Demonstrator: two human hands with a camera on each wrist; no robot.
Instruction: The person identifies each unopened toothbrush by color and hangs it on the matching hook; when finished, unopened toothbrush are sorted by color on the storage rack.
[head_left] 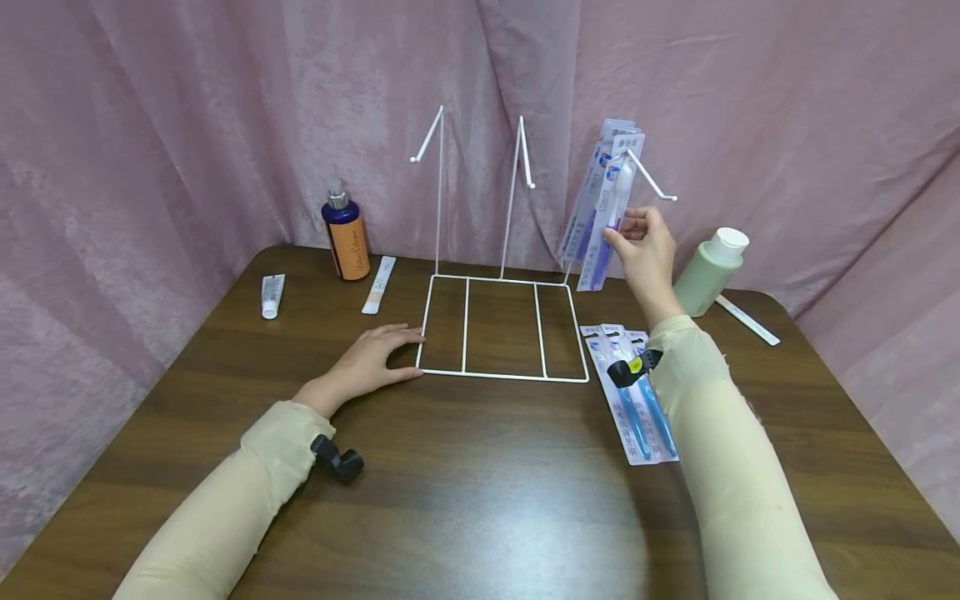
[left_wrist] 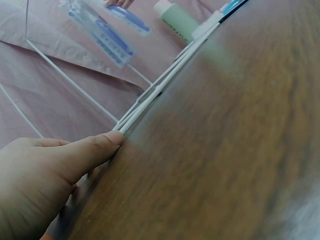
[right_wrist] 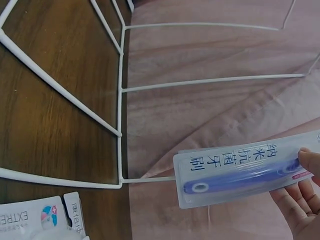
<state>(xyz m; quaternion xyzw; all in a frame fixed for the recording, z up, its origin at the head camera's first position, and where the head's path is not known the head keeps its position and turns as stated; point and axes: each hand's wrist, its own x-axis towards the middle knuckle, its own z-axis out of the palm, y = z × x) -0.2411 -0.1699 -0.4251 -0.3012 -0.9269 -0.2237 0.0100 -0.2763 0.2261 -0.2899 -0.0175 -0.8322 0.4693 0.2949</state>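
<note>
My right hand [head_left: 647, 254] pinches a packaged purple toothbrush [head_left: 600, 258] by its side, at the right hook [head_left: 651, 177] of a white wire rack [head_left: 502, 376]. Behind that pack, more toothbrush packs [head_left: 583, 212] hang on the same hook. In the right wrist view, fingers and thumb hold the pack's edge [right_wrist: 235, 172]. My left hand [head_left: 367, 367] rests on the table at the rack base's left side, thumb and fingertips touching the wire. The left wrist view shows the thumb [left_wrist: 100, 146] against the base's front corner; the other fingers are mostly hidden.
Packaged blue toothbrushes [head_left: 626, 417] lie under my right forearm. A green bottle [head_left: 705, 275] and a white sachet [head_left: 748, 321] are at right. An orange-labelled pump bottle [head_left: 347, 237], another sachet [head_left: 379, 285] and a small tube [head_left: 272, 295] are at left. A pink curtain [head_left: 360, 92] hangs behind.
</note>
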